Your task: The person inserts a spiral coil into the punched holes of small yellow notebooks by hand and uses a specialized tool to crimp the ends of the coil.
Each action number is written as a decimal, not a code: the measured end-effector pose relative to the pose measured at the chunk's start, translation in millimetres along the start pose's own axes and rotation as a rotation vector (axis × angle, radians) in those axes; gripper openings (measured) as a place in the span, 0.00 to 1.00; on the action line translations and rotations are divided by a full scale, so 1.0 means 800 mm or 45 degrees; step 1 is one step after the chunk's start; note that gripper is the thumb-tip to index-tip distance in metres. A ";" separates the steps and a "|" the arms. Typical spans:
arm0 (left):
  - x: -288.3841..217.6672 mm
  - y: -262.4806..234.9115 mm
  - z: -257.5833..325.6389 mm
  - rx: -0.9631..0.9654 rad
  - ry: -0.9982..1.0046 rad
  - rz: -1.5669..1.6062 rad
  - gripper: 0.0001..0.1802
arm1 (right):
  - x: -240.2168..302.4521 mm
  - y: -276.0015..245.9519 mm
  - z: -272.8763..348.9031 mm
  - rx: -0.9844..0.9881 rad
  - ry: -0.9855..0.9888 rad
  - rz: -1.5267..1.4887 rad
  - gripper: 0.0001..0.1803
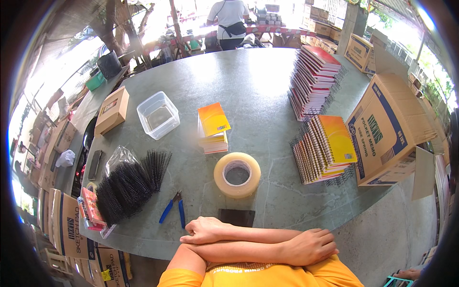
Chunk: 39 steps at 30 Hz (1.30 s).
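My arms are crossed at the near table edge, so each hand lies on the opposite side. My left hand [311, 246], at the right, rests over my right arm near the elbow, fingers loosely bent. At the left, my right hand [203, 230] lies by my left elbow, its fingers slightly curled. Neither holds an object. Just beyond the arms are a dark flat rectangular piece [237, 217], a big roll of clear tape [220, 178] and blue-handled cutters [181, 214]. A small stack of yellow-orange notebooks [213, 119] sits past the tape.
Black spiral binding coils [125, 195] heap at left, near a phone [95, 164], a clear plastic tub [158, 115] and a cardboard box [112, 110]. At right stand yellow spiral notebooks [334, 138], a tall red notebook stack [313, 81] and an open carton [382, 134]. A person [229, 21] stands far off.
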<state>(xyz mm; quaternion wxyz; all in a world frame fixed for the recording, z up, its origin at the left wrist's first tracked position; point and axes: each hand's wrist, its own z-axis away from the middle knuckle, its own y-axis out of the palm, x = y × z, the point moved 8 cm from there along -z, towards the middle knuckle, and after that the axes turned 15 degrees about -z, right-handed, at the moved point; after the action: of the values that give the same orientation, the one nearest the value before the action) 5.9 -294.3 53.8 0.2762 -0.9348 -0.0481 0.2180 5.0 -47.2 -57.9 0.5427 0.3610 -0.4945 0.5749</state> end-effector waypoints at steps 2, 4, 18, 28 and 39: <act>-0.002 0.003 0.000 0.010 0.006 0.010 0.13 | 0.007 -0.001 0.002 -0.014 -0.150 -0.111 0.26; -0.002 0.006 0.001 0.024 0.004 0.017 0.12 | 0.009 0.000 -0.002 -0.079 -0.406 -0.277 0.26; 0.000 0.011 0.004 0.082 0.000 0.005 0.13 | -0.015 0.002 -0.005 -0.058 -0.134 -0.243 0.27; -0.001 0.002 0.003 0.019 0.005 0.018 0.13 | 0.010 -0.002 -0.001 -0.076 -0.315 -0.233 0.24; 0.001 0.010 0.004 0.109 -0.015 0.022 0.13 | 0.008 0.002 -0.003 -0.051 -0.338 -0.317 0.19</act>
<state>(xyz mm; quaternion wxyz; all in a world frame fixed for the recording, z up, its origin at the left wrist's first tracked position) 4.7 -299.5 46.9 0.3138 -0.9212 -0.0322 0.2277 3.1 -43.3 -52.7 0.5467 0.4812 -0.5248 0.4407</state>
